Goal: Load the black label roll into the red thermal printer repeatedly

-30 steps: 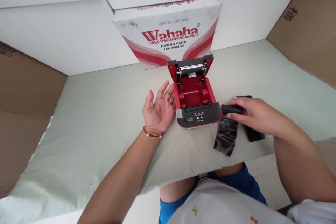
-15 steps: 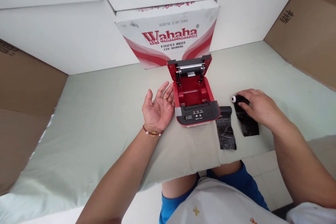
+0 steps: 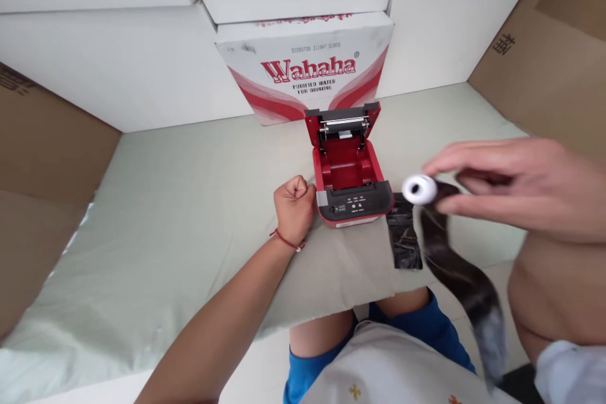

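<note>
A red and black label printer (image 3: pixel 354 202) stands on the cloth with its lid raised and its red inner bay bare. My left hand (image 3: pixel 294 205) is closed in a fist, resting against the printer's left side. Above the cloth to the right, my right hand (image 3: pixel 502 183) pinches a black ribbon roll (image 3: pixel 433 196) between thumb and fingers. The roll's white core end faces the printer, and its loose black tail hangs down in a curve, blurred. Another black ribbon piece (image 3: pixel 405 240) lies flat just right of the printer, partly hidden by it.
A white and red water carton (image 3: pixel 307 76) stands behind the printer. White boxes (image 3: pixel 104 63) form a wall at the back. Brown cardboard boxes (image 3: pixel 553 69) flank the right and left sides. A pale green cloth (image 3: pixel 189 202) covers the table.
My right hand has lifted the ribbon roll off the cloth, up towards me, and its tail now dangles. My left hand has gone from open, palm up, to a fist.
</note>
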The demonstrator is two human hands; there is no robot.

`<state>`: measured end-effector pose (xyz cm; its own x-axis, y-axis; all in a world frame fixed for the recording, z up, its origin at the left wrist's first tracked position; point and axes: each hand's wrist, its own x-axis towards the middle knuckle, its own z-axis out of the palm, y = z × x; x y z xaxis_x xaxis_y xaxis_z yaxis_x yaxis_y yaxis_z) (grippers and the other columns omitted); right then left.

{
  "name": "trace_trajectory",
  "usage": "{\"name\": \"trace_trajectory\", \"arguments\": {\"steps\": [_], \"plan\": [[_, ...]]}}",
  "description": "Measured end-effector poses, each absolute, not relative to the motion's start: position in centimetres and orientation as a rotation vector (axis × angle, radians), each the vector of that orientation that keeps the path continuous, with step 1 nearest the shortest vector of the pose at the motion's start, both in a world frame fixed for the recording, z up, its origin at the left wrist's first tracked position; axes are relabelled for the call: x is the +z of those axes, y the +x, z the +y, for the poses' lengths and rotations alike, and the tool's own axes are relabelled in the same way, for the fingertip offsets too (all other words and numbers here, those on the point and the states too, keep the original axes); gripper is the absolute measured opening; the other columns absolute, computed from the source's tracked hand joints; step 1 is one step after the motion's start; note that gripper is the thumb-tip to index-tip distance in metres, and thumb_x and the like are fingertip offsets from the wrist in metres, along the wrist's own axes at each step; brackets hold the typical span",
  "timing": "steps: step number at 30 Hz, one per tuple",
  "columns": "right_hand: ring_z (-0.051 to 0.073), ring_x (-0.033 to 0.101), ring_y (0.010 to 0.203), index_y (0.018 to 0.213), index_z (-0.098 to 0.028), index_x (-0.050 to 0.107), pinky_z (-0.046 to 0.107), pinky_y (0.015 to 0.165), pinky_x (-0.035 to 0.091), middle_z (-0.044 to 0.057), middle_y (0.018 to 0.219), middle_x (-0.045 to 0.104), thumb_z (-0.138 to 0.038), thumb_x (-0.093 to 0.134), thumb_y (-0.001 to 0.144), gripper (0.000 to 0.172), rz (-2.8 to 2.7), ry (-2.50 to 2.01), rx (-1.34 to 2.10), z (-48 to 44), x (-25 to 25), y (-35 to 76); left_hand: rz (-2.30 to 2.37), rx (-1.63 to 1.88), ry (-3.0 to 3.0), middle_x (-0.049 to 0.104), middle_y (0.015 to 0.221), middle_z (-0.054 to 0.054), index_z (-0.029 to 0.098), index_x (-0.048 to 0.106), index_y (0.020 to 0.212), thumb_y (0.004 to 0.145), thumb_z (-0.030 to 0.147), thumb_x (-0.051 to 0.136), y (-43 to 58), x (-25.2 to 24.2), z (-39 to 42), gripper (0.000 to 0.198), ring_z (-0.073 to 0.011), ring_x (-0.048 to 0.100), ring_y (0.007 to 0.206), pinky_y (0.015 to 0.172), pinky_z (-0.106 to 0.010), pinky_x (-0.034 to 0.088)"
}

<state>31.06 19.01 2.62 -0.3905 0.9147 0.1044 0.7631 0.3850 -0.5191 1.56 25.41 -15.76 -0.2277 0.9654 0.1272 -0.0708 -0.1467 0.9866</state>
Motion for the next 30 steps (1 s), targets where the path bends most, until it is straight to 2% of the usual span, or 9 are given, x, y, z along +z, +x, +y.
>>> {"name": "trace_trajectory", "arguments": {"steps": [2,4,7,9,12,14,20,26,30], "plan": [[0.013,0.048,0.048,0.117,-0.031,0.084,0.030,0.048,0.038,-0.005,0.064,0.060,-0.052,0.076,0.096,0.030,-2.252,-1.392,0.616,21.5,1.6,28.1,1.276,1.537,1.136,0.024,0.058,0.010,0.025,0.022,0.061,0.077,0.025,0.079,1.5,-15.6,25.3,0.059,-0.0078,0.018,0.056,0.054,-0.026,0.017],[0.016,0.064,0.064,0.120,-0.027,0.082,0.031,0.061,0.049,-0.001,0.089,0.077,-0.033,0.077,0.095,0.026,-2.215,-1.422,0.473,23.5,-0.1,25.5,1.330,1.584,1.151,0.024,0.059,0.009,0.025,0.024,0.063,0.084,0.031,0.078,1.5,-15.4,25.1,0.058,-0.0087,0.019,0.057,0.056,-0.026,0.019],[0.026,0.077,0.100,0.124,-0.023,0.080,0.037,0.082,0.055,0.007,0.124,0.081,-0.021,0.072,0.096,0.029,-2.276,-1.534,0.235,25.0,-2.3,22.4,1.393,1.694,1.322,0.034,0.065,0.007,0.024,0.038,0.070,0.099,0.039,0.070,1.6,-15.1,24.3,0.046,-0.0111,0.030,0.060,0.059,-0.028,0.029],[0.030,0.077,0.107,0.127,-0.023,0.079,0.039,0.082,0.055,0.009,0.132,0.080,-0.020,0.067,0.099,0.031,-2.371,-1.652,0.154,25.4,-3.0,21.0,1.355,1.776,1.582,0.047,0.077,0.004,0.024,0.050,0.082,0.106,0.039,0.062,1.6,-14.9,23.5,0.031,-0.0142,0.046,0.070,0.068,-0.030,0.040],[0.031,0.078,0.101,0.130,-0.022,0.077,0.039,0.070,0.050,0.010,0.131,0.079,-0.019,0.060,0.101,0.034,-2.486,-1.821,0.080,25.9,-3.1,19.6,1.171,1.860,2.012,0.058,0.098,-0.004,0.024,0.059,0.105,0.108,0.037,0.057,1.8,-14.4,22.1,0.014,-0.0211,0.059,0.095,0.085,-0.037,0.051],[0.032,0.078,0.099,0.130,-0.023,0.076,0.039,0.066,0.046,0.011,0.129,0.080,-0.018,0.058,0.101,0.035,-2.530,-1.872,0.054,26.4,-3.0,19.1,1.050,1.873,2.227,0.058,0.104,-0.006,0.023,0.062,0.113,0.108,0.039,0.055,2.0,-14.1,21.4,0.019,-0.0242,0.060,0.104,0.090,-0.041,0.053],[0.033,0.078,0.098,0.117,-0.026,0.080,0.037,0.064,0.040,0.011,0.120,0.083,-0.014,0.053,0.099,0.035,-2.558,-1.928,0.109,28.2,-3.0,18.2,0.950,1.849,2.561,0.065,0.097,-0.006,0.021,0.069,0.113,0.102,0.037,0.061,2.9,-13.7,20.6,0.021,-0.0266,0.067,0.100,0.093,-0.045,0.052],[0.030,0.078,0.102,0.125,-0.022,0.080,0.037,0.081,0.052,0.012,0.114,0.085,-0.015,0.059,0.099,0.035,-2.512,-1.667,0.286,28.4,-3.2,19.3,0.985,1.758,2.663,0.079,0.097,-0.005,0.020,0.072,0.115,0.091,0.016,0.068,2.8,-12.9,20.5,0.024,-0.0244,0.076,0.099,0.096,-0.043,0.050],[0.020,0.077,0.089,0.110,-0.022,0.083,0.032,0.084,0.057,0.003,0.103,0.085,-0.025,0.064,0.105,0.020,-2.235,-1.280,0.547,26.2,-1.7,21.8,0.938,1.701,2.765,0.084,0.099,-0.004,0.019,0.075,0.114,0.093,0.012,0.067,2.9,-12.4,19.9,0.024,-0.0215,0.078,0.099,0.089,-0.039,0.046]]}}
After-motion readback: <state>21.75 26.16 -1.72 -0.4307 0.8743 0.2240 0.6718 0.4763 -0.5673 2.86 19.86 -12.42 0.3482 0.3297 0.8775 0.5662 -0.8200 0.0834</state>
